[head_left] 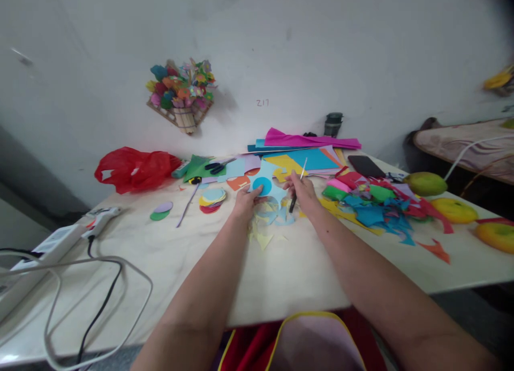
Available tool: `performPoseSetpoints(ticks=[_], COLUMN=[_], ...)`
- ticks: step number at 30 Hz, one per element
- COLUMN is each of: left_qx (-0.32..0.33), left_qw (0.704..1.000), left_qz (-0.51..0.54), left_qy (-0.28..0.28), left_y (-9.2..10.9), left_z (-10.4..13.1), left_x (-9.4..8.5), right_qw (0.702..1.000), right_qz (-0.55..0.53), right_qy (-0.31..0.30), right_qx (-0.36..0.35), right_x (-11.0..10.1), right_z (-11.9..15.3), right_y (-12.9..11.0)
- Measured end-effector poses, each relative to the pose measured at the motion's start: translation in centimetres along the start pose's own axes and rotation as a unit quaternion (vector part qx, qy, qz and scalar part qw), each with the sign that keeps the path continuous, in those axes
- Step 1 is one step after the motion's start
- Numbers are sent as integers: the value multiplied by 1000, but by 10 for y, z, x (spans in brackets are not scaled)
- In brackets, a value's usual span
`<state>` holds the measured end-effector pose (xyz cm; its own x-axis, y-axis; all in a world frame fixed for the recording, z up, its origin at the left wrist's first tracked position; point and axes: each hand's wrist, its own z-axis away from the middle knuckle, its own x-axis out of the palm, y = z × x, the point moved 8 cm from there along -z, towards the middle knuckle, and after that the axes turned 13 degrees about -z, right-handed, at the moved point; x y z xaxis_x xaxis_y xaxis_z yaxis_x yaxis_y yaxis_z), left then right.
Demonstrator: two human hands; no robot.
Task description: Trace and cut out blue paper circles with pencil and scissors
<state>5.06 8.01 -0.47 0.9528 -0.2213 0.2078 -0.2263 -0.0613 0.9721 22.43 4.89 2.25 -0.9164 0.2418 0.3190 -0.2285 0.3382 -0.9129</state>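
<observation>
Your forearms reach over the near edge of the bench [281, 285]. At the near left, a white cable [149, 285] loops beside a power strip [52, 248]. Pale yellow scraps [263, 240] lie between your forearms.

Your left hand [246, 199] has its fingers clamped on the light-blue sheet [277, 195], the thumb at the edge of the blue disc [262, 186] lying against it. Your right hand [304, 191] has its fingers closed around a slim tool [302, 175], dark end down, just beside the sheet's right edge.

To the left are a disc stack [212, 198] and a purple strip [188, 205]; to the right, a heap of coloured scraps [373, 199] and yellow-green fruit [453, 210].

Farther back lie black-handled scissors [216, 168], a red plastic bag [136, 170], a dark phone [366, 166] and a magenta sheet [309, 139]. A paper-flower ornament [182, 95] hangs on the wall [281, 50].
</observation>
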Motion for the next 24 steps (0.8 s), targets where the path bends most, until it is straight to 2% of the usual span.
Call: performPoseSetpoints(ticks=[2,5,8,12,15,21,24], left_qx=[-1,-2,-4,-5,-7,-9,-1], left_qw=[1000,999,998,996,994,984,982], left_qz=[17,39,54,68,81,123,130], left_qy=[12,31,43,55,73,131,137], left_y=[0,0,0,0,-1,-5,-5], left_z=[-1,-2,-2,-2,-2,-5,-7], left_x=[-2,-6,-8,-10,-12,-22,-25], right_qw=[1000,988,952,909,901,910,920], right_qz=[16,150,305,414,429,411,387], right_qy=[6,11,1,-34,-50,-49,-54], right_qx=[-1,-23,-26,22,34,16,-8], right_x=[-2,-5,-5,-2,3,3,2], right_z=[0,0,0,1,3,5,2], right_y=[-2,-7,-8,4,7,0,-3])
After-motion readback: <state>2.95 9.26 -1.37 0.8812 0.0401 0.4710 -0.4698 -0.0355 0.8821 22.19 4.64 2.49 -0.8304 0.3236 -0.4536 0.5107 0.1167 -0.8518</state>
